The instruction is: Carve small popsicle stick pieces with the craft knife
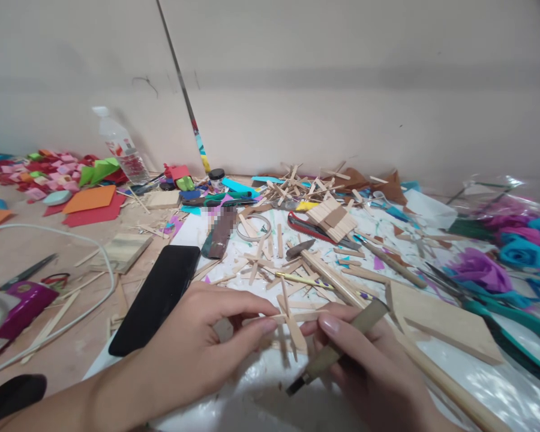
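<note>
My left hand (216, 330) pinches the left end of a small cross-shaped piece of flat wooden sticks (292, 324) between thumb and fingertips. Closed around a short olive-brown tool (333, 351) with a dark tip pointing down to the left is my right hand (369, 360). Its thumb and finger also meet the right end of the wooden piece. Both hands are above a white sheet (252, 396). Behind them lie a patterned pencil (301, 279), loose wooden sticks (256, 264) and a long wooden handle (342, 288) with a dark pointed head.
A black phone (162, 294) lies beside my left forearm. On the right are a wooden block (450, 321) and green-handled scissors (499, 318). A red cutter (310, 228), tape ring (254, 228) and stick pile (292, 186) stand farther back. A bottle (126, 150) leans near the wall.
</note>
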Demonstrator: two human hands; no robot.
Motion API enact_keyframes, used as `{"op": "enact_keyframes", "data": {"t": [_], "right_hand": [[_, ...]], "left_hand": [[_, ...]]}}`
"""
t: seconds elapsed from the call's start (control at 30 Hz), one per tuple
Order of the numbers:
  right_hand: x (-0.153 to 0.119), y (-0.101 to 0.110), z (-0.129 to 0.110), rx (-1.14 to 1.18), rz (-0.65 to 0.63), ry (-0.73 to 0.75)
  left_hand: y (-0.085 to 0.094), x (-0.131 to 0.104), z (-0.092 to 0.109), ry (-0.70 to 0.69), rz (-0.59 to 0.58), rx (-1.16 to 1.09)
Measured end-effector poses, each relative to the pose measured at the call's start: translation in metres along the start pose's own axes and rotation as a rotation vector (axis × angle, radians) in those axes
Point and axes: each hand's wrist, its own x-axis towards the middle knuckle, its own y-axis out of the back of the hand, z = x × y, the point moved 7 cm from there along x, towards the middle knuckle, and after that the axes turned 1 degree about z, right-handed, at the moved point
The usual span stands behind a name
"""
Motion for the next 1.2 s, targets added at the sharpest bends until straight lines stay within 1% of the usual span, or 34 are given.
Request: {"op": "enact_keyframes", "data": {"t": [0.13,0.3,0.43,0.6,0.7,0.8,1.03,1.2], "right_hand": [[-0.002,0.0,0.001,-0.01,-0.03,-0.007],[-0.005,0.001,0.0,0.011,0.038,-0.002],[-0.005,0.001,-0.002,0.019,0.09,-0.033],[-0.004,0.0,-0.002,0.018,0.023,-0.019],[-0.004,0.001,-0.001,0.027,0.023,-0.018],[-0.004,0.0,0.001,0.037,-0.004,-0.004],[-0.002,0.002,0.003,0.031,-0.019,0.003],[-0.003,0.0,0.0,0.009,-0.016,-0.003]], "left_hand": [[0.001,0.0,0.001,-0.02,0.003,0.003],[0.002,-0.001,0.002,-0.043,0.024,0.04],[0.004,-0.003,0.003,-0.093,0.06,0.043],[0.005,-0.006,0.005,-0.152,0.077,0.064],[0.005,-0.008,0.003,-0.157,0.063,0.031],[0.004,-0.009,0.001,-0.17,0.057,0.009],[0.004,-0.012,-0.002,-0.232,0.096,0.017],[0.004,-0.01,0.001,-0.2,0.077,0.049]]}}
